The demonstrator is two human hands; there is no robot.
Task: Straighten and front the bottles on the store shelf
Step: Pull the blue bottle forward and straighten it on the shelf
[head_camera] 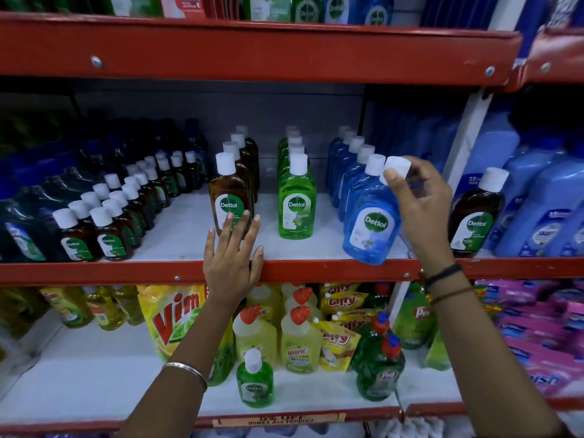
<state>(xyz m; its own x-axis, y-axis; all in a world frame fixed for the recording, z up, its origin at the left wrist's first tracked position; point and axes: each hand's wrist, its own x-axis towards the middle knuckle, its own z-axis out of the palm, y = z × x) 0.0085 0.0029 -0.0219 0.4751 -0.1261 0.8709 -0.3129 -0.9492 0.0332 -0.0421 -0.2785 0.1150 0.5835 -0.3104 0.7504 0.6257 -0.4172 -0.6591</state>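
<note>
While the right hand (422, 203) pinches the white cap of the front blue bottle (371, 222) between thumb and fingers, that bottle leans to the left, its base sitting right at the red front edge of the middle shelf (126, 270). Behind it a file of blue bottles (346, 172) runs back toward the rear wall of the shelf. The left hand (232, 257) is spread flat, gripping nothing; its palm lies over the shelf's front edge and its fingertips (246, 213) reach the lower part of the front brown bottle (228, 194), which stands upright a little back from the edge with its label facing out. Between the two rows, the front green bottle (296, 197) stands upright at the head of its own file, also set back from the edge. Small brown bottles (109, 235) line up in slanting rows toward the shelf's left end (the nearest ones close to the front edge). A larger brown bottle (477, 213) stands near the right end, just beside the right wrist.
</note>
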